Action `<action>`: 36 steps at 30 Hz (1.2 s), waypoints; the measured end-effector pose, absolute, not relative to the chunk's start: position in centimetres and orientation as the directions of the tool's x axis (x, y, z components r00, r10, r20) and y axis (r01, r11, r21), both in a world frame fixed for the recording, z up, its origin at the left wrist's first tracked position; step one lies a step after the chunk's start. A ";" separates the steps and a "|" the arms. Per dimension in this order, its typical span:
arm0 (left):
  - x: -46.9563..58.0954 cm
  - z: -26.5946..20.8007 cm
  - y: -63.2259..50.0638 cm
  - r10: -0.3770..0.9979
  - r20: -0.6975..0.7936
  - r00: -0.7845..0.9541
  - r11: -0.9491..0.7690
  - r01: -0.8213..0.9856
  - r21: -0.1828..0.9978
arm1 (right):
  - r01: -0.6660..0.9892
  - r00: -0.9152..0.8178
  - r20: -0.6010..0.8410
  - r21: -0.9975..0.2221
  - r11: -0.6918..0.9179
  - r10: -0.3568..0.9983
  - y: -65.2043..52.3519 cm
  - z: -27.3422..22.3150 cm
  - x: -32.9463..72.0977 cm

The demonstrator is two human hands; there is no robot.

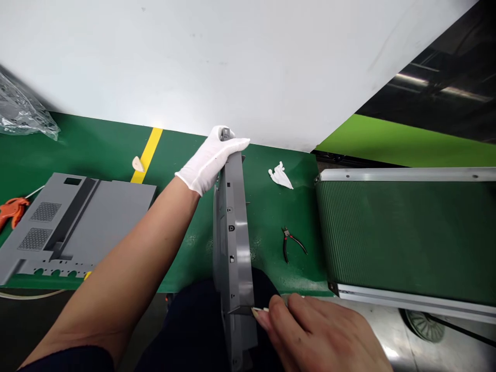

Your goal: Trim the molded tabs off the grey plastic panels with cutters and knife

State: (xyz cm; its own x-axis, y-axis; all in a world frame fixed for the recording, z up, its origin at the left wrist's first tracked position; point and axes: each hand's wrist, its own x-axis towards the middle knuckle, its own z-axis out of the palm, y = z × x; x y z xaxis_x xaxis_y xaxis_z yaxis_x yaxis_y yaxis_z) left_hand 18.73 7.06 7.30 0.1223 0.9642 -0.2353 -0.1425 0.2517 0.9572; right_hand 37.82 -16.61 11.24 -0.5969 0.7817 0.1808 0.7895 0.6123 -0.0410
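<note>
Right hand (321, 330), bare: fingers pinched on a thin blade-like tool (242, 310), laid against the grey panel (241, 227); grey panel: on edge, spanning the counter (267, 217) from near its back edge to beyond its front edge; left hand (212, 159), white-gloved: fingers grasping the panel's far end; cutters (287, 234): untouched, toward the counter's right edge; second panel (120, 199): by the front edge, left; risk, as judged: a twist of the panel could make the tool slip, scoring the surface or nicking ungloved fingers

Grey panel (242, 222), right here in the gloved fingers (239, 145): no text I can read.
Pliers (286, 234), beyond the bare fingers (281, 314): nothing legible either.
</note>
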 end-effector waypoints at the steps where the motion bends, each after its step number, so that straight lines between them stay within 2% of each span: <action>1: 18.6 7.0 7.2 0.964 -0.231 0.130 0.250 -0.153 0.956 | 0.793 -0.593 0.180 -0.039 0.609 0.784 -16.7 11.3 37.8; 14: 18.3 7.0 7.2 0.966 -0.206 0.154 0.231 -0.169 0.958 | 0.757 -0.644 0.152 -0.009 0.653 0.749 -16.7 11.2 38.2; 22: 18.4 7.3 7.1 0.959 -0.241 0.147 0.268 -0.201 0.942 | 0.749 -0.646 0.205 -0.021 0.663 0.736 -16.4 11.3 38.0; 29: 18.4 7.4 7.1 0.957 -0.235 0.171 0.257 -0.119 0.959 | 0.746 -0.644 0.220 -0.034 0.665 0.733 -16.5 11.3 38.1; 36: 18.3 7.0 7.3 0.958 -0.221 0.180 0.255 -0.198 0.946 | 0.729 -0.666 0.195 -0.034 0.683 0.720 -16.6 11.4 38.3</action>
State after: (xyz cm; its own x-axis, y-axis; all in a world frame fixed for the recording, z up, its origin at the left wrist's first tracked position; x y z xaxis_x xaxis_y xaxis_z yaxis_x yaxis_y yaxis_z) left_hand 18.28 7.34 7.01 0.1804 0.9584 -0.2210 -0.1976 0.2554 0.9464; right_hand 38.32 -16.58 11.41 -0.6656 0.7203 0.1952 0.7293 0.6833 -0.0343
